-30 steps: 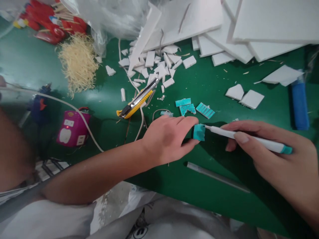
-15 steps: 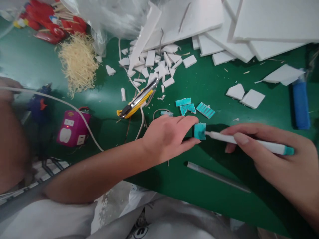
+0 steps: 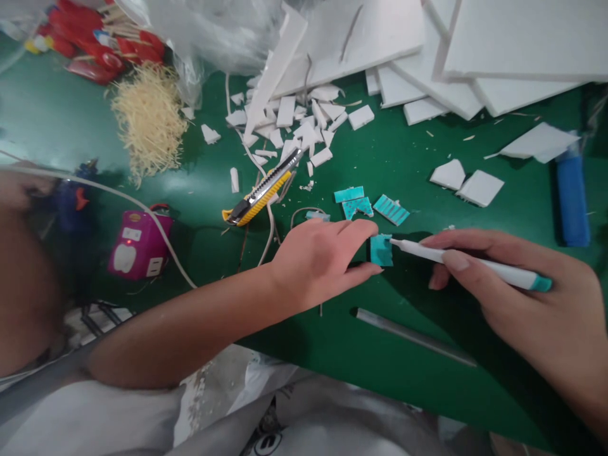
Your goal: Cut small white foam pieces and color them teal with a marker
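Between thumb and fingers, my left hand (image 3: 323,266) pinches a small square foam piece (image 3: 382,251) coloured turquoise. My right hand (image 3: 517,272) grips a white marker (image 3: 494,269) with a turquoise end, its tip touching the upper right part of the square. Just beyond my left hand lie more turquoise pieces: a plain strip (image 3: 349,194), a dotted notched one (image 3: 357,208) and a striped one (image 3: 391,209). A yellow utility knife (image 3: 261,196) rests to the left of them, its blade end pointing away. A clear grey stick (image 3: 415,337) lies nearer to me.
White foam scraps (image 3: 299,126) and large foam sheets (image 3: 527,44) cover the back. At left are shredded straw (image 3: 149,123), a magenta power adapter (image 3: 141,244), a white cable (image 3: 104,189) and another person's hand (image 3: 28,183) by a blue glue gun (image 3: 76,199).
The marker tip has gone down to the middle of the square's right edge and back up. At left, the other person's hand has moved in toward the glue gun.
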The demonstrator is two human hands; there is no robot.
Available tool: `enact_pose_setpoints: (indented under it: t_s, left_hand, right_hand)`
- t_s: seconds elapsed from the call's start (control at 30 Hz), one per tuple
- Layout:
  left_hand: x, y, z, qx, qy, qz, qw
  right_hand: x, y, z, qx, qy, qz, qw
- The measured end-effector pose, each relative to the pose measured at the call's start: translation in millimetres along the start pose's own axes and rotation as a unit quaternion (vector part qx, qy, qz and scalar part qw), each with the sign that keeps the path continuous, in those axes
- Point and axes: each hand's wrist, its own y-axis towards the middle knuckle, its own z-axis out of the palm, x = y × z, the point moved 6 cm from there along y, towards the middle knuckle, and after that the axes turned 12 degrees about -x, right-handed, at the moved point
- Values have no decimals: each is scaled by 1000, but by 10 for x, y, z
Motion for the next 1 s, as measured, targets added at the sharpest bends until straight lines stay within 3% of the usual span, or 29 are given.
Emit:
enact_pose_setpoints:
  t_s: [1.0]
  left_hand:
    - [-12,1,-18,-10,0,6,1000]
  right_hand:
    - [-14,5,-13,-14,-5,20,1000]
